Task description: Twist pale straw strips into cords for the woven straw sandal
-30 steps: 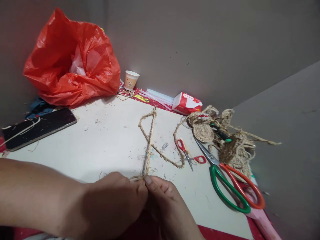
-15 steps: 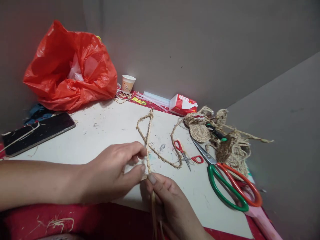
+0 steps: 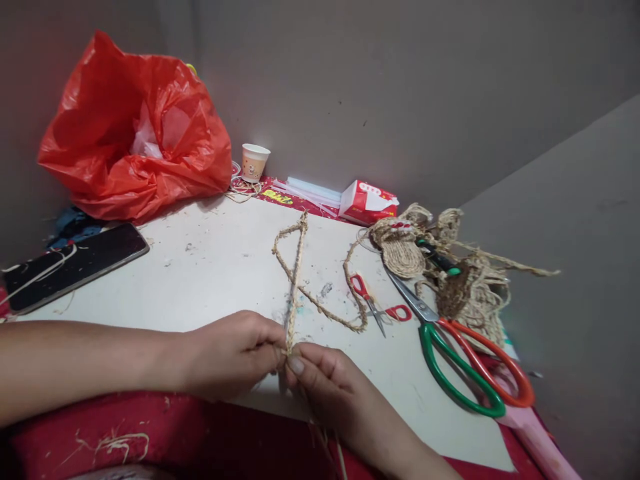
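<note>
In the head view, with the large scissors (image 3: 431,319) as landmark, the braided cord (image 3: 296,287) lies to their left on the tabletop (image 3: 215,273); its straight run ends in the hands, while the rest loops back across itself and curves round towards the scissors. The right hand (image 3: 336,393) is closed in a thumb-and-finger pinch on the cord's near end; the left hand (image 3: 237,353), fingers curled, pinches just beside it, though whether on the cord or a single strand I cannot tell; loose strands (image 3: 341,457) hang below the right hand, left of and nearer than the scissors.

If the right pinch slackened, the newest turns could spring open; uneven pull between the hands could leave a lumpy stretch; the dangling strands could tangle or twist together. The cord's bend lies right by the small scissors (image 3: 371,301), just left of the large ones; a tug could snag it on them, and dragging it over its own crossing could tighten a kink.
</note>
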`<state>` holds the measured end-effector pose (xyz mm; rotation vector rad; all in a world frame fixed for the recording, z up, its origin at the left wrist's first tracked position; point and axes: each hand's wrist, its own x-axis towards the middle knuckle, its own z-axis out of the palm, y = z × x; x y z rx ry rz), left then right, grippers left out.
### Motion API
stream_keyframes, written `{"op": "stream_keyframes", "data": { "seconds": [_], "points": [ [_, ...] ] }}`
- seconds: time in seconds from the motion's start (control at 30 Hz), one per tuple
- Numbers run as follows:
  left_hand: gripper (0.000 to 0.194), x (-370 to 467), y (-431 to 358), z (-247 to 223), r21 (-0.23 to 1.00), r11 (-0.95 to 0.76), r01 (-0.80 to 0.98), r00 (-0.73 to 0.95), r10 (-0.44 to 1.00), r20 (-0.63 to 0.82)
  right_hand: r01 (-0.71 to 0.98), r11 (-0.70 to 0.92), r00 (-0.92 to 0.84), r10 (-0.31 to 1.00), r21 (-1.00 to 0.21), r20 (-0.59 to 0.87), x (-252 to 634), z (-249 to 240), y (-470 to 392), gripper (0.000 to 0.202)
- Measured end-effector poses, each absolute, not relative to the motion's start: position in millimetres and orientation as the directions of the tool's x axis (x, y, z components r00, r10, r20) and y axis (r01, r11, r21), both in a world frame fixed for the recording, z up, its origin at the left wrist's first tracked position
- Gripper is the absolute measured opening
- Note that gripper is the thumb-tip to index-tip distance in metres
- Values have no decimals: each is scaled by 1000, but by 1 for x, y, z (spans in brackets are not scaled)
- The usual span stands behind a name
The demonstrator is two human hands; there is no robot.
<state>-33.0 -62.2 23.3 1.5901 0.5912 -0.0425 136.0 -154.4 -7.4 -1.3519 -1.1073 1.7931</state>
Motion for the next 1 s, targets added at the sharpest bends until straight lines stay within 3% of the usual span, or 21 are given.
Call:
{"op": "stream_keyframes", "data": {
  "seconds": [0.17, 0.27, 0.37, 0.47, 0.6, 0.73, 0.83, 1.0],
  "points": [
    [22, -29, -61, 4, 899, 309, 311, 874, 278, -398, 305, -224, -234, 924, -926, -301, 133, 0, -155, 30],
    [21, -29, -63, 1, 883, 343, 320, 853, 301, -426, 466, -104, -219, 949, -879, -228, 131, 1, -158, 29],
    [23, -30, -64, 5, 871, 316, 377, 819, 326, -472, 576, -91, -182, 955, -812, -236, 133, 2, -161, 28],
    [26, -32, -65, 8, 872, 291, 393, 815, 330, -477, 597, -139, -106, 963, -790, -249, 135, 7, -163, 31],
    [27, -33, -69, 5, 882, 281, 378, 817, 347, -461, 499, -169, -67, 970, -850, -232, 126, 13, -166, 36],
    [26, -31, -74, 2, 858, 363, 363, 787, 373, -491, 512, -153, -67, 974, -845, -217, 112, 7, -172, 34],
    [25, -29, -77, 2, 828, 455, 328, 768, 382, -514, 658, -42, -110, 982, -752, -151, 110, -5, -177, 27],
    [27, -28, -84, 0, 750, 608, 261, 752, 359, -553, 886, 206, -272, 956, -415, -108, 109, -16, -176, 11]
  ]
}}
